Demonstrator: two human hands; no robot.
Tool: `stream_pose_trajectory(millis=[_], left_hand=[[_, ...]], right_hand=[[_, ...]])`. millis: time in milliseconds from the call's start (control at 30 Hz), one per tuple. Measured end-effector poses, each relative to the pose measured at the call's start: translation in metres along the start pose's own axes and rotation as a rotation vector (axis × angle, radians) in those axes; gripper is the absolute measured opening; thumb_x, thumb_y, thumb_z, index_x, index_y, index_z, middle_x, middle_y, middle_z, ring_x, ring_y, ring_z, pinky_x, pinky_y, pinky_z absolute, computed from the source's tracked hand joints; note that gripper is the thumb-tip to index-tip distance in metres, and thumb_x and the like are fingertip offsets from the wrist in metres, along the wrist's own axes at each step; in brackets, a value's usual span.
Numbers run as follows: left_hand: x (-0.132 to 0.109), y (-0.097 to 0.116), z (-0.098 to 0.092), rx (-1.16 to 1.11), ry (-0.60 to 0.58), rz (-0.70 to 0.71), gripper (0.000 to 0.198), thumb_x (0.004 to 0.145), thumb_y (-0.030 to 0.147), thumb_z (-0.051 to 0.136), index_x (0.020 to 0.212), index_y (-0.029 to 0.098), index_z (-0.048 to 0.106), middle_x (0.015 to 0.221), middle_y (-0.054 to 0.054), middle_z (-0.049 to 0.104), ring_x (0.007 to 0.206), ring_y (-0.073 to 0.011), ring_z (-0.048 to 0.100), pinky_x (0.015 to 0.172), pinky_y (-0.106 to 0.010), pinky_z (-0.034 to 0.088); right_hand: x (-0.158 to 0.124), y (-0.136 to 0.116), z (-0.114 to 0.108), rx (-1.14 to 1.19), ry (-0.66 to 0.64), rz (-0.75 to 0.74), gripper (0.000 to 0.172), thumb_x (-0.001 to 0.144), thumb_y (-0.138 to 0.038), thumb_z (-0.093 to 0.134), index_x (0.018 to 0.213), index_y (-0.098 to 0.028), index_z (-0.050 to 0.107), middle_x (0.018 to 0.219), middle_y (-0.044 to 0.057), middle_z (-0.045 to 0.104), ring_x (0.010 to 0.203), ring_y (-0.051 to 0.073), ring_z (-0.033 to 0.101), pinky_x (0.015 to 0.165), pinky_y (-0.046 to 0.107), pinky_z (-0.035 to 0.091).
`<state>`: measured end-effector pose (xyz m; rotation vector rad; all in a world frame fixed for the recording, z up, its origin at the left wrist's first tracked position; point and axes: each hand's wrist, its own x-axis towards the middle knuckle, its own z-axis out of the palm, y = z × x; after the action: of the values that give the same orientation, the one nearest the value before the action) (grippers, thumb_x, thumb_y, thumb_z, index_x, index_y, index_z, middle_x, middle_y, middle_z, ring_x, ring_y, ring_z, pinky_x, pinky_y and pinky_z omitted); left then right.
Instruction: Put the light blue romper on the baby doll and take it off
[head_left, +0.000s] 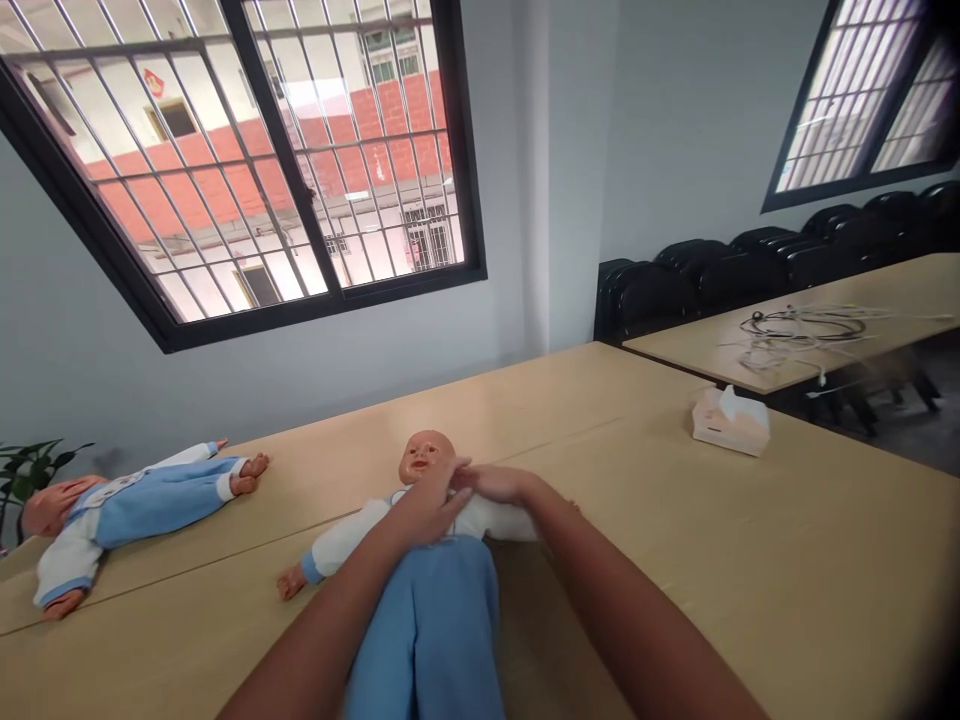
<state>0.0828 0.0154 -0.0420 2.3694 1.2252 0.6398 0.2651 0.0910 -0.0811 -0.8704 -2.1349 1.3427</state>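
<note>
A baby doll (450, 600) in a white top and blue trousers lies on its back on the table, its head away from me and its legs toward me. My left hand (433, 507) rests on the doll's upper chest just below the chin, fingers stretched out and thumb apart. From the other side my right hand (496, 484) reaches over the chest near the collar. Its fingertips meet those of my left hand and are partly hidden there. Neither hand visibly holds anything. The doll's arms spread out to both sides.
A second doll (161, 500) in similar clothes lies on the table (675, 560) at the left. A tissue box (731, 420) sits at the right. Coiled cables (810, 328) lie on another table, with black chairs (697, 280) behind. A plant (30, 470) shows at the left edge.
</note>
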Motion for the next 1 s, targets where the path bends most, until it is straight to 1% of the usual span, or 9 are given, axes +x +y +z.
stream_pose_trajectory(millis=[100, 167, 233, 300, 400, 533, 667, 833, 1000], left_hand=[[0.018, -0.016, 0.004, 0.037, -0.069, -0.023, 0.059, 0.104, 0.044, 0.043, 0.155, 0.014, 0.041, 0.156, -0.018, 0.052, 0.142, -0.0289, 0.051, 0.116, -0.042, 0.041], [0.021, -0.022, 0.003, 0.061, -0.119, -0.030, 0.055, 0.106, 0.048, 0.037, 0.150, 0.017, 0.049, 0.149, -0.016, 0.060, 0.135, -0.0284, 0.057, 0.113, -0.041, 0.043], [0.023, -0.026, -0.002, 0.084, -0.158, -0.046, 0.053, 0.108, 0.050, 0.029, 0.136, 0.020, 0.062, 0.136, -0.013, 0.069, 0.123, -0.0269, 0.064, 0.108, -0.039, 0.046], [0.026, -0.030, -0.009, 0.110, -0.188, -0.080, 0.061, 0.108, 0.053, 0.020, 0.115, 0.020, 0.072, 0.120, -0.011, 0.077, 0.109, -0.0266, 0.070, 0.100, -0.037, 0.049], [0.035, -0.039, -0.018, 0.155, -0.226, -0.147, 0.073, 0.107, 0.055, 0.013, 0.095, 0.019, 0.075, 0.103, -0.012, 0.080, 0.098, -0.0276, 0.073, 0.090, -0.036, 0.052], [0.053, -0.048, -0.016, 0.194, -0.299, -0.159, 0.054, 0.103, 0.056, 0.036, 0.095, 0.022, 0.077, 0.109, -0.009, 0.081, 0.104, -0.0266, 0.072, 0.090, -0.032, 0.051], [0.065, -0.049, -0.007, 0.210, -0.360, -0.151, 0.036, 0.093, 0.053, 0.056, 0.100, 0.026, 0.078, 0.114, -0.006, 0.081, 0.102, -0.0244, 0.073, 0.087, -0.029, 0.052], [0.070, -0.044, -0.001, 0.268, -0.376, -0.207, 0.035, 0.093, 0.049, 0.058, 0.103, 0.024, 0.079, 0.109, -0.007, 0.081, 0.094, -0.0241, 0.075, 0.077, -0.029, 0.053], [0.069, -0.035, 0.000, 0.347, -0.348, -0.293, 0.028, 0.096, 0.045, 0.062, 0.102, 0.023, 0.077, 0.108, -0.008, 0.080, 0.096, -0.0239, 0.074, 0.082, -0.032, 0.055]], right_hand=[[-0.009, 0.001, -0.010, 0.120, -0.079, 0.046, 0.036, 0.097, -0.044, 0.052, 0.112, -0.020, 0.075, 0.123, 0.006, 0.076, 0.117, 0.023, 0.067, 0.102, 0.038, 0.051], [-0.015, 0.001, -0.018, 0.245, -0.080, 0.143, 0.039, 0.097, -0.051, 0.051, 0.108, -0.020, 0.073, 0.119, 0.007, 0.076, 0.113, 0.023, 0.067, 0.097, 0.036, 0.053], [-0.021, -0.001, -0.026, 0.341, -0.065, 0.238, 0.037, 0.096, -0.052, 0.053, 0.099, -0.020, 0.070, 0.104, 0.006, 0.075, 0.098, 0.022, 0.068, 0.086, 0.032, 0.054], [-0.026, -0.007, -0.031, 0.346, -0.043, 0.271, 0.030, 0.093, -0.048, 0.057, 0.091, -0.019, 0.066, 0.089, 0.003, 0.071, 0.083, 0.019, 0.064, 0.074, 0.028, 0.052], [-0.040, -0.021, -0.031, 0.295, -0.057, 0.263, 0.023, 0.087, -0.041, 0.067, 0.087, -0.019, 0.064, 0.079, -0.001, 0.064, 0.071, 0.015, 0.056, 0.061, 0.023, 0.045], [-0.074, -0.038, -0.015, 0.149, -0.095, 0.257, 0.018, 0.085, -0.035, 0.068, 0.085, -0.020, 0.058, 0.068, -0.004, 0.059, 0.056, 0.012, 0.052, 0.052, 0.022, 0.038], [-0.109, -0.047, 0.003, 0.054, -0.056, 0.268, 0.012, 0.087, -0.030, 0.063, 0.091, -0.022, 0.055, 0.065, -0.004, 0.063, 0.049, 0.013, 0.057, 0.048, 0.022, 0.041], [-0.133, -0.050, 0.014, 0.059, 0.060, 0.234, 0.012, 0.088, -0.031, 0.062, 0.093, -0.024, 0.054, 0.070, -0.001, 0.070, 0.063, 0.017, 0.066, 0.059, 0.026, 0.046], [-0.143, -0.050, 0.019, -0.013, 0.114, 0.207, 0.015, 0.086, -0.031, 0.065, 0.098, -0.026, 0.059, 0.078, -0.001, 0.073, 0.076, 0.020, 0.068, 0.069, 0.029, 0.048]])
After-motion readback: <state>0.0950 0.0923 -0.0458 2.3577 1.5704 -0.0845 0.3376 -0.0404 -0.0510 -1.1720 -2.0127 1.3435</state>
